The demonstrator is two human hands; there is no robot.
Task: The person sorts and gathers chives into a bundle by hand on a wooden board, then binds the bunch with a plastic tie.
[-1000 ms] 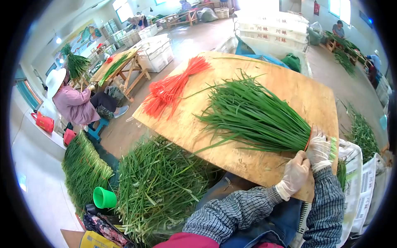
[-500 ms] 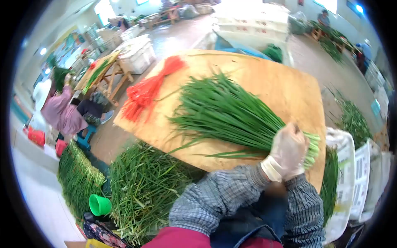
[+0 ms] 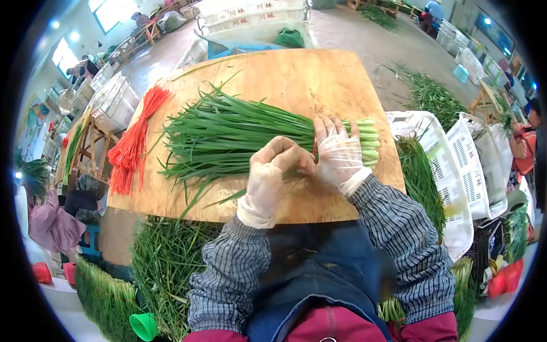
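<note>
A bundle of long green stalks (image 3: 239, 128) lies on the wooden board (image 3: 319, 74), leaves to the left, pale cut ends to the right. Gloved, my right hand (image 3: 340, 151) rests over the bundle near its pale ends, fingers on the stalks. A bit of red band shows beside it. My left hand (image 3: 270, 174), also gloved, is closed in a pinch at the bundle's near edge, fingertips close to my right hand; what it pinches is too small to tell. A bunch of red ties (image 3: 134, 142) lies on the board's left side.
Loose greens (image 3: 165, 273) fill the space below the board's left edge. White crates (image 3: 439, 176) stand at the right, and more (image 3: 250, 20) are stacked beyond the board. A green cup (image 3: 144, 326) is at lower left. A person in pink (image 3: 54, 222) sits at the left.
The view has turned to the right. My hands have moved apart from their overlap; my right hand now lies across the bundle and my left hand is pinched in front of it.
</note>
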